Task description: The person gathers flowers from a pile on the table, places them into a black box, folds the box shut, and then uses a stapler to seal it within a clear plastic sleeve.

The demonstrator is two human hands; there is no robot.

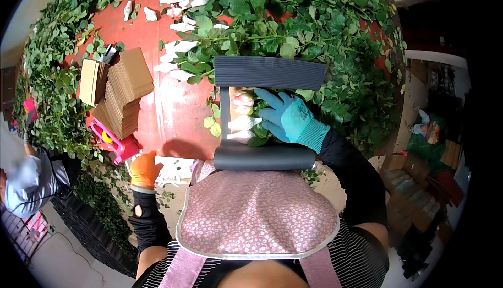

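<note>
My right hand (293, 120), in a teal and blue glove, reaches over a dark frame with a ribbed grey panel (270, 72) and a black padded bar (264, 158). Its fingers are stretched out and apart, resting on or just above leafy rose stems. Inside the frame lie a pale pink rose (242, 103) and rose heads in white sleeves (244, 123). At the table's near edge my left hand (145, 171), in an orange glove, looks closed beside a tray of white pieces (174, 170). Whatever its fingers hold, if anything, is hidden.
Folded cardboard pieces (126, 89) stand on the red table (183, 112), with a pink tape dispenser (115, 142) close by. Leafy rose stems (346, 41) with white-sleeved heads cover the far and right side. Another person (34, 183) is at far left.
</note>
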